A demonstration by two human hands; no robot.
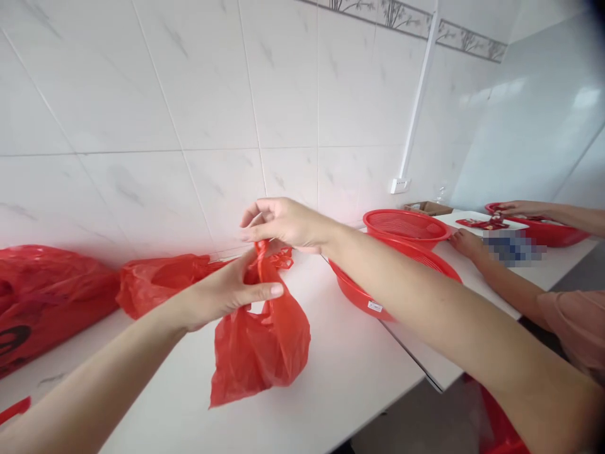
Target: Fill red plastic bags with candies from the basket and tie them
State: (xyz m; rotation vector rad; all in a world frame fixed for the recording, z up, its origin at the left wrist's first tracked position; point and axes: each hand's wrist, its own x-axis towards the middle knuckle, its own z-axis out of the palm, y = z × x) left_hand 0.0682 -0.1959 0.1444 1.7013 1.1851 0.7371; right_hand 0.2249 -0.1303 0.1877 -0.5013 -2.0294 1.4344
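Note:
A red plastic bag [265, 353] hangs just above the white table [359, 372], its handles twisted together at the top. My left hand [231, 284] grips the bag below the twist, the thumb lying across a handle and the other fingers partly hidden behind the plastic. Over it, my right hand [288, 227] has its fingers curled at the upper end of the twisted handles. The bag looks full at the right side; its contents are hidden.
More red plastic bags [161, 284] lie left along the tiled wall. Red baskets [363, 290] stand to the right. Beyond them a co-worker's hand [466, 243] rests by a white tray [515, 224], and their other hand reaches over a red basin [558, 234].

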